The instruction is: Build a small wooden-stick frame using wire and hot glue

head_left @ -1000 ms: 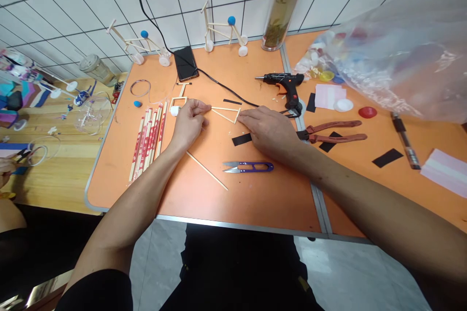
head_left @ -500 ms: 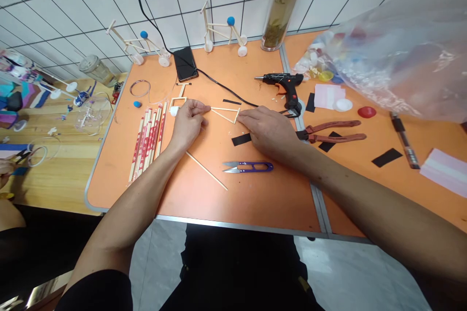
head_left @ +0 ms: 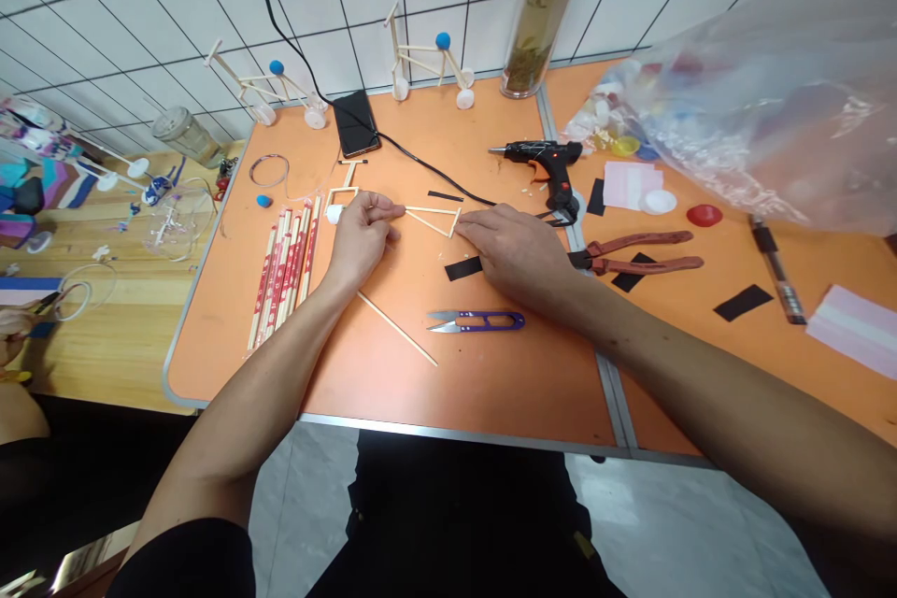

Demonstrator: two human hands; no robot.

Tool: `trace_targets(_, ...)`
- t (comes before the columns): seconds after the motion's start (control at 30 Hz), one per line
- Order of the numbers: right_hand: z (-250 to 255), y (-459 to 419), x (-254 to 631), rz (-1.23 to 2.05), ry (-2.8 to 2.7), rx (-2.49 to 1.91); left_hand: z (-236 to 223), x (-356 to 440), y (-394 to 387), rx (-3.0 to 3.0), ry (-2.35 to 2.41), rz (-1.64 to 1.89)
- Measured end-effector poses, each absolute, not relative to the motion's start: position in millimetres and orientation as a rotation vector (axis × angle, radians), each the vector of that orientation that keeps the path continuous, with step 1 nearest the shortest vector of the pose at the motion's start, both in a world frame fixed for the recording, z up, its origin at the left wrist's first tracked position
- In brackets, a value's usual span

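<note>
The left hand (head_left: 361, 238) is pinched together, its thumb and fingertips closed on the left corner of a triangular frame of thin pale wooden sticks (head_left: 429, 219). The right hand (head_left: 519, 250) lies spread beside the frame's right corner, its fingertips (head_left: 463, 224) touching it; whether that hand grips cannot be told. The frame is between the hands, over the orange desk (head_left: 491, 392). Just left of the left hand is a stick piece fitted with a white bottle cap (head_left: 334, 214), above a bundle of red-printed paper-wrapped chopsticks (head_left: 280, 276). A loose wooden stick (head_left: 396, 327) starts just beside the left wrist. Below the frame lie a black foam strip (head_left: 462, 268) and purple-handled thread snips (head_left: 476, 321). Further right are a black hot glue gun (head_left: 543, 159) and brown-handled pliers (head_left: 631, 252). Two stick bicycle models (head_left: 424, 56) with blue balls stand at the desk's back edge.
</note>
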State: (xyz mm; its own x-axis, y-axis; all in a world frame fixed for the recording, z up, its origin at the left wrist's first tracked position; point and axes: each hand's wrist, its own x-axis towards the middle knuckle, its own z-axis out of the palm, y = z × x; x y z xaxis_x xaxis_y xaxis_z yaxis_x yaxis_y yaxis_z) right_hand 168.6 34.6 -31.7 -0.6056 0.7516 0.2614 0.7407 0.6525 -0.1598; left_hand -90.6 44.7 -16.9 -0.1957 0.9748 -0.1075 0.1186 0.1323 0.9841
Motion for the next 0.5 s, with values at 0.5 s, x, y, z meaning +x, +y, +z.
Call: trace_targets(0.5, -29.2, 33.4, 169.4, 0.023, -2.566, -1.208, -15.5, -90.1, 43.7, 1.108, 1.509, 1.184)
